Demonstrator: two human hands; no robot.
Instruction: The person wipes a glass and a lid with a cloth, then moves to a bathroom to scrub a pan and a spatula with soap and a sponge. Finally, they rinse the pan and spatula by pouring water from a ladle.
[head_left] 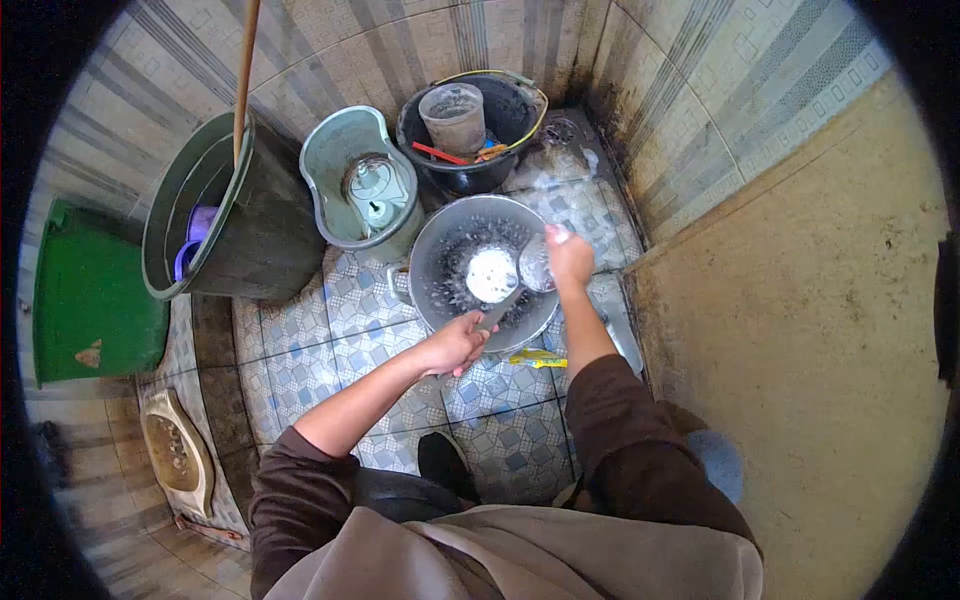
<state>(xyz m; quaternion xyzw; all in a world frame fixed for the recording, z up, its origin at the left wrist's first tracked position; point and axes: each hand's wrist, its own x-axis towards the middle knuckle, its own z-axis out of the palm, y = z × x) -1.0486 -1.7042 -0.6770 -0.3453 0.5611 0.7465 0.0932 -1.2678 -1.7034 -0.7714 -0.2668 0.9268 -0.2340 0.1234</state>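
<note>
My left hand (455,345) is closed on the handle of a metal utensil (499,309) at the near side of a large grey pot (427,255). The pot stands on the tiled floor, its inner wall speckled with suds. White foam (491,275) sits in the pot's middle, by the utensil's far end. Over the pot's right rim, my right hand (569,257) is closed around a foamy, roundish scrubber (537,264), whose exact kind is unclear. Just below the pot lies a yellow packet (538,358).
Behind the pot stand a black bucket (471,180) holding a scoop (452,117) and a pale green tub (330,150). A large dark bin (270,220) and green container (95,300) are left. A squat toilet (178,452) lies lower left; a wall (800,300) rises right.
</note>
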